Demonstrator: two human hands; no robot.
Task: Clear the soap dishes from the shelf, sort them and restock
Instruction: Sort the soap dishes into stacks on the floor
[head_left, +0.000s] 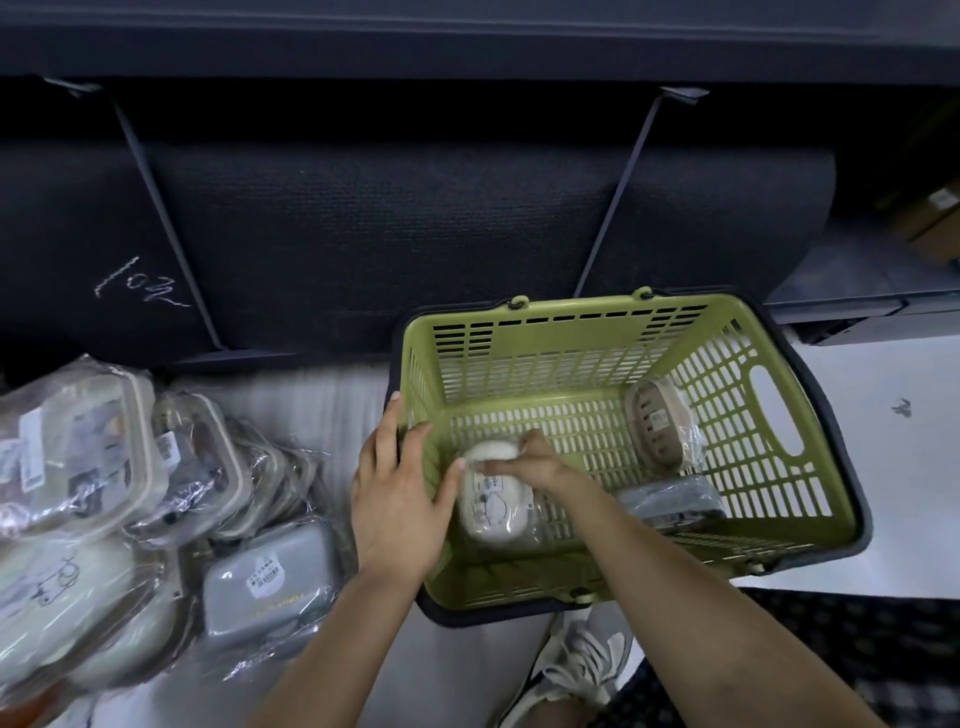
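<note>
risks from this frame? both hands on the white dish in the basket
1. The right hand pinches the white soap dish only at its top end, and the left hand touches its side; the wrap may slip as it lifts.
2. The left hand reaches over the green basket wall; pulling the dish out could drag the basket.
3. The wrapped dishes piled on the floor look loosely stacked; another could slide off.

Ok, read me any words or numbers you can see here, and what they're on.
"102": chalk-like scrawl on the dark shelf panel.
Sticker on the grey soap dish on the floor: too blurred.
Print on the white soap dish that both hands touch in the green basket: unreadable.
Tag on the beige soap dish: too small.
</note>
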